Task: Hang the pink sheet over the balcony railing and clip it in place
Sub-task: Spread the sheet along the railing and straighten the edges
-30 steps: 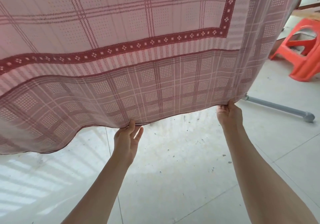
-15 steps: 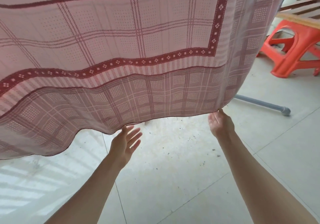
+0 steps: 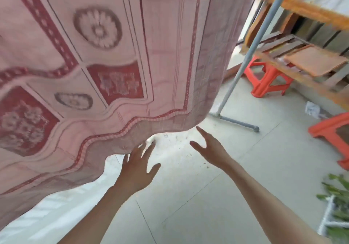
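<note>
The pink sheet (image 3: 117, 58) was hung just above both spread-fingered hands, its hem touched by the left hand (image 3: 137, 168); the right hand (image 3: 211, 149) was held just clear.

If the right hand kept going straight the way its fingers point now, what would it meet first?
Most likely the lower hem of the pink patterned sheet. The right hand is open, fingers aimed up and left, and the hem hangs just beyond the fingertips. Depth is unclear, so the hand might pass just under the edge instead.

one sheet (image 3: 113, 54), two hands (image 3: 137, 170) (image 3: 212, 149), two stools (image 3: 268, 79) (image 3: 332, 132).
</note>
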Action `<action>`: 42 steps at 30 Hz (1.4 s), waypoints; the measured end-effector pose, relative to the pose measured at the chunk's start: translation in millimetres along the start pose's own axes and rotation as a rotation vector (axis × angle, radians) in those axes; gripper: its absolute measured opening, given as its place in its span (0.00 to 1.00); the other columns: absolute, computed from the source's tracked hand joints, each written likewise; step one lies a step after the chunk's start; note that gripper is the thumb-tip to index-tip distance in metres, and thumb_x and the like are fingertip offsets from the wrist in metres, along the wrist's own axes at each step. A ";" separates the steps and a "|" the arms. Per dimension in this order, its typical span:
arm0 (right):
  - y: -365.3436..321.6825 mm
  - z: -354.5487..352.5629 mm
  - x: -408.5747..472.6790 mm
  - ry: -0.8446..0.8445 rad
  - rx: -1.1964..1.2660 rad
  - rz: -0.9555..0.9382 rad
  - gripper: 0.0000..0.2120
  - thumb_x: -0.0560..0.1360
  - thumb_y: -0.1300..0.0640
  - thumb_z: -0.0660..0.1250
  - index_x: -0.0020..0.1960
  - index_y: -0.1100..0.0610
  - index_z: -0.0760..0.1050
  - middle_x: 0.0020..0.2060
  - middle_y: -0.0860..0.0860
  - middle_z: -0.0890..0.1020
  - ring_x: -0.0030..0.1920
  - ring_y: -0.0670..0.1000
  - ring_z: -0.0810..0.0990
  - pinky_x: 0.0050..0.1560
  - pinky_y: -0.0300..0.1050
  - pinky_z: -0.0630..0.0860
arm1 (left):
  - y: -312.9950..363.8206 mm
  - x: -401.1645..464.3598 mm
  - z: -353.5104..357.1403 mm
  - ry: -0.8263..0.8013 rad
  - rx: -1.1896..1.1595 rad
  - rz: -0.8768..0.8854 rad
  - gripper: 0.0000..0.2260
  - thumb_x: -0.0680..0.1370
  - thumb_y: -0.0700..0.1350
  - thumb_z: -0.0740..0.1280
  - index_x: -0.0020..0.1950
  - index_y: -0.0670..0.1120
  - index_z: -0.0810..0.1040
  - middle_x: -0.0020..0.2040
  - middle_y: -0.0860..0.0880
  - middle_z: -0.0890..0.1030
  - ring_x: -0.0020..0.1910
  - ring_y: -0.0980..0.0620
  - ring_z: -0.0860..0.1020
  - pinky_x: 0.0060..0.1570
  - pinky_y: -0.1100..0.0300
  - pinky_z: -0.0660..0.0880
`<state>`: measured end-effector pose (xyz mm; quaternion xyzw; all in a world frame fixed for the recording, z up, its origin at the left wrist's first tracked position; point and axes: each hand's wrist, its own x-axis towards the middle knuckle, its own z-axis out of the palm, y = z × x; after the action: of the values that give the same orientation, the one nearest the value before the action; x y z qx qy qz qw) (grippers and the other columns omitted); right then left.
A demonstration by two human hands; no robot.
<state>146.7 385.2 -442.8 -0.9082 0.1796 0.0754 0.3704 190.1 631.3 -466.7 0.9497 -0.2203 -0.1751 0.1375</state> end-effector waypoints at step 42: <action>-252.0 -674.8 90.4 0.488 -0.226 -0.710 0.25 0.78 0.52 0.62 0.73 0.52 0.61 0.70 0.49 0.68 0.70 0.48 0.64 0.68 0.37 0.56 | 502.3 175.3 -571.3 1.020 -0.118 0.527 0.20 0.78 0.39 0.62 0.70 0.45 0.67 0.75 0.44 0.59 0.76 0.44 0.53 0.72 0.45 0.58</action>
<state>329.2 55.0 177.5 -0.9396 -0.0706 -0.2540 0.2184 376.2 220.1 170.3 0.8178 -0.3453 0.3331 0.3179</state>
